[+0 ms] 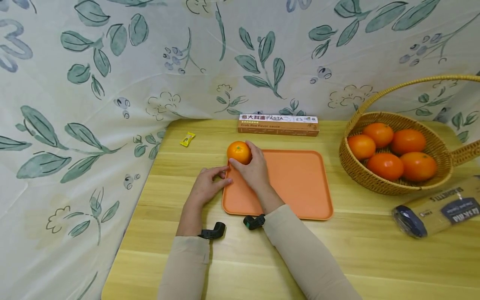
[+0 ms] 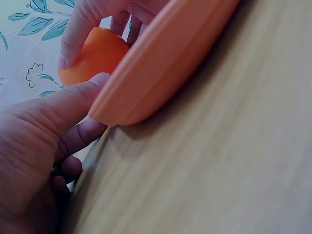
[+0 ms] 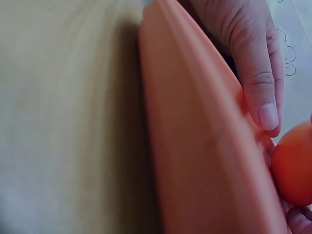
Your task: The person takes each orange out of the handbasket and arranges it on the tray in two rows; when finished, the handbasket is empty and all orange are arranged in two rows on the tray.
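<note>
My right hand (image 1: 256, 168) grips an orange (image 1: 240, 152) at the far left corner of the orange-coloured tray (image 1: 296, 183), thumb on the near side and fingers round the far right side. In the left wrist view, the orange (image 2: 92, 58) shows just beyond the tray rim. My left hand (image 1: 205, 183) pinches the tray's left rim, its thumb over the edge and a finger below. The right wrist view shows the left thumb (image 3: 261, 87) against the rim, close to the orange (image 3: 295, 163). Most of the right hand falls outside that view.
A wicker basket (image 1: 348, 164) with several oranges stands at the right. Before it lies a spaghetti packet (image 1: 438, 208). A pasta box (image 1: 278, 126) lies behind the tray, and a small yellow packet (image 1: 187, 139) at the back left. A floral cloth (image 1: 210, 54) hangs behind the table.
</note>
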Demonstrator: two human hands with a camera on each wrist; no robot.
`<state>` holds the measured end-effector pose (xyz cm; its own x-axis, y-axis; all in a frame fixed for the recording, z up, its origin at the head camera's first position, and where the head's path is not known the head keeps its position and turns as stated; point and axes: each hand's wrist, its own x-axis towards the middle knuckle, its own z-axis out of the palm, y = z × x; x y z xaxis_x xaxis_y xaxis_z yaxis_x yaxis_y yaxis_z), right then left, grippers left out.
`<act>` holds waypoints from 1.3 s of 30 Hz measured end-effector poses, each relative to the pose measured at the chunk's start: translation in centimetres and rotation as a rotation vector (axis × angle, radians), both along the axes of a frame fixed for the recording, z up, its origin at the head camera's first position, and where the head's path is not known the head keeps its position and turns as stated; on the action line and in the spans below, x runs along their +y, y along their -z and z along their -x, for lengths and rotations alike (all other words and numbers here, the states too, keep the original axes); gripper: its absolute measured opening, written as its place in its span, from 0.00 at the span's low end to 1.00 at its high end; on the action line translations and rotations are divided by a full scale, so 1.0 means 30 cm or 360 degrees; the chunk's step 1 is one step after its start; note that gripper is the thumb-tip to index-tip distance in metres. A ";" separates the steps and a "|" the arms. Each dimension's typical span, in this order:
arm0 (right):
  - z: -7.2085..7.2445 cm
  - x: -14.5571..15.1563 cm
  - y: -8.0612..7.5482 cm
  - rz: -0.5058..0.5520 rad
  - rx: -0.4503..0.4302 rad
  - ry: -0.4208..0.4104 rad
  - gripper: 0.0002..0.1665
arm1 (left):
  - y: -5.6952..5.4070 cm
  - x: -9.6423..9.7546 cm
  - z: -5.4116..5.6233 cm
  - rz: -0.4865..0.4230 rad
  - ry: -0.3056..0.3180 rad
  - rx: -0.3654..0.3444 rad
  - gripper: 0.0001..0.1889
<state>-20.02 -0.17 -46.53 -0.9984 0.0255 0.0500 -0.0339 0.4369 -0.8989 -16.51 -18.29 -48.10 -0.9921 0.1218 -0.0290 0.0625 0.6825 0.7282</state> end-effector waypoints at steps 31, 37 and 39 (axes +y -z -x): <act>-0.112 0.179 -0.089 0.0030 -0.0082 -0.0129 0.47 | -0.002 -0.005 -0.003 -0.0029 0.0017 0.0025 0.23; -0.171 0.280 -0.121 -0.0151 -0.0145 -0.0190 0.47 | 0.005 0.001 -0.001 -0.0039 0.0021 0.0014 0.24; -0.191 0.317 -0.124 -0.0181 -0.0152 -0.0203 0.47 | 0.006 0.003 -0.002 -0.0044 0.0021 0.0016 0.24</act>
